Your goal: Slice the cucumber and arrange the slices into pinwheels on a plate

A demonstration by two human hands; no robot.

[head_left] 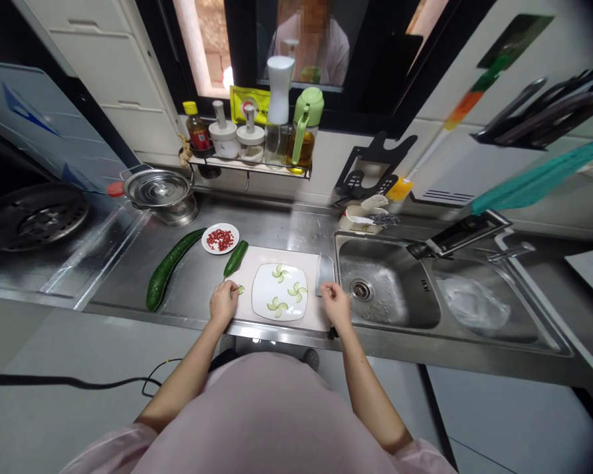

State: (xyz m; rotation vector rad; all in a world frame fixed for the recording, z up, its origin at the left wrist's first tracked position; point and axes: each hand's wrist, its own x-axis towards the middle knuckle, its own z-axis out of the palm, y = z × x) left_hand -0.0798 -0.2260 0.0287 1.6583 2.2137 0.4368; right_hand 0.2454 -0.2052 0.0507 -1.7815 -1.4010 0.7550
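My left hand [224, 303] is at the left edge of the pale cutting board [244, 308], fingers closed together at a small cucumber slice [240, 289]. Just beyond it lies a cut piece of cucumber [236, 258]. On the board rests a white square plate [261, 306] bearing three pinwheels of cucumber slices [277, 307]. At the board's right side my right hand [336, 307] has its fingers curled in a pinch, and what they hold, if anything, is hidden. A cleaver's blade [325, 273] lies flat right behind those fingers; its handle is mostly covered by the hand.
A whole cucumber [170, 271] and a small dish [204, 241] of red bits are to the left. Behind them stands a lidded steel pot [172, 207]. A double sink [385, 289] adjoins the board's right. The wall rack [277, 170] carries seasoning jars and bottles.
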